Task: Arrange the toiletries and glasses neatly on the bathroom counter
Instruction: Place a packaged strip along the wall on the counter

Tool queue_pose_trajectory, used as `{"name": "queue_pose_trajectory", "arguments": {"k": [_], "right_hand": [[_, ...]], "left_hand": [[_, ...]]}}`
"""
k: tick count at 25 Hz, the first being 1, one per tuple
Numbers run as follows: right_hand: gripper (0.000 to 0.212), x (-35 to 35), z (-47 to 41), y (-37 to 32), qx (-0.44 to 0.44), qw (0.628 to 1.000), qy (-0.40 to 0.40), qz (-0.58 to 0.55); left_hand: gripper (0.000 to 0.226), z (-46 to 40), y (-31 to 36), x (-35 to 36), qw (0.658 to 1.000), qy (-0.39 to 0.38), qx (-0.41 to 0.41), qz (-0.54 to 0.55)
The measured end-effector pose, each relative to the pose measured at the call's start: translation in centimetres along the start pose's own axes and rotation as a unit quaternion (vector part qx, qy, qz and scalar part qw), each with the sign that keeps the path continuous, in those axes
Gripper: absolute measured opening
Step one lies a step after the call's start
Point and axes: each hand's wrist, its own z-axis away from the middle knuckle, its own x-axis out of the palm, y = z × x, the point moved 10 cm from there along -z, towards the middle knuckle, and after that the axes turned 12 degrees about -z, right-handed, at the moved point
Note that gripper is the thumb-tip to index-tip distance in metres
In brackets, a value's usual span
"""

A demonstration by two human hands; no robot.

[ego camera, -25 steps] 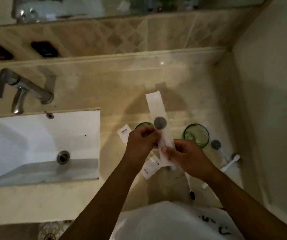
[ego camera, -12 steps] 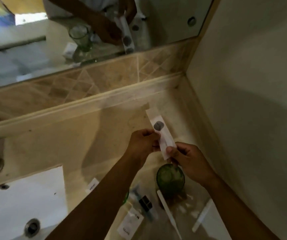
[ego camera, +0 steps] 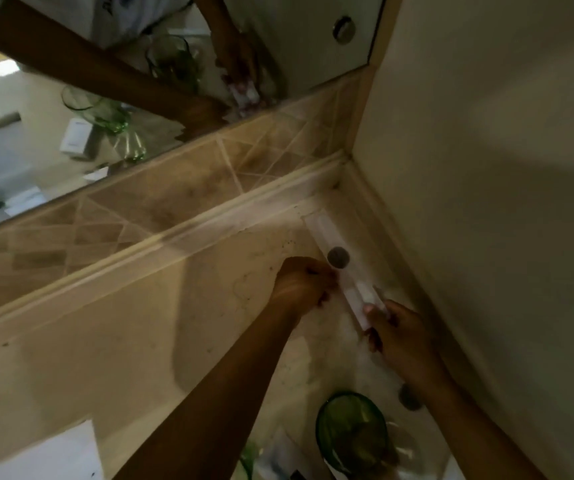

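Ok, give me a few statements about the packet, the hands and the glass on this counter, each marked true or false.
1. Both hands hold the long white paper packet with a dark round seal. True: left hand, right hand.
2. The packet points toward the counter's back right corner. True.
3. The green drinking glass lies on its side. False: it stands upright, open mouth up.
4. The glass stands between the packet and the mirror. False: it stands nearer the person than the hands.
5. The mirror reflects green glasses. True.
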Motion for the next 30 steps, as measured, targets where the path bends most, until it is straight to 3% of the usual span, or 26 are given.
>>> {"name": "queue_pose_trajectory", "arguments": {"k": [3,5,7,9,11,14,17,21,30], "right_hand": [[0.022,-1.3,0.4,0.3,-0.004,0.997,0.055,0.061],[0.033,-2.4,1.3,-0.9,-0.039,0.981,0.103,0.16],[0.032,-2.2,1.6,-1.6,-0.075,0.976,0.101,0.175],[0.029,-0.5,1.4,-2.3,-0.117,0.972,0.048,0.2],[0.031,1.6,1.2,-2.9,-0.161,0.952,0.008,0.261],[0.048,3.3,0.9,-3.5,-0.168,0.922,0.002,0.348],[0.059,3.5,0.1,-3.5,-0.141,0.918,0.015,0.37],[0.065,3.4,-0.7,-4.0,-0.136,0.918,0.028,0.371],[0.066,2.8,-1.6,-4.3,-0.138,0.915,0.032,0.378]], "left_hand": [[0.015,-0.6,1.0,-1.5,0.977,0.065,0.062,-0.194],[0.023,0.6,3.3,-1.4,0.904,0.115,0.203,-0.359],[0.037,1.6,4.2,-0.4,0.815,0.126,0.317,-0.468],[0.052,1.3,3.9,0.6,0.767,0.104,0.353,-0.525],[0.06,0.5,3.3,1.2,0.743,0.073,0.355,-0.563],[0.066,-0.6,2.3,1.5,0.733,0.055,0.338,-0.588],[0.07,-1.5,2.7,1.5,0.742,0.055,0.332,-0.58],[0.076,-2.8,3.8,2.0,0.755,0.04,0.332,-0.564],[0.084,-3.8,4.9,2.6,0.742,0.031,0.331,-0.582]]}}
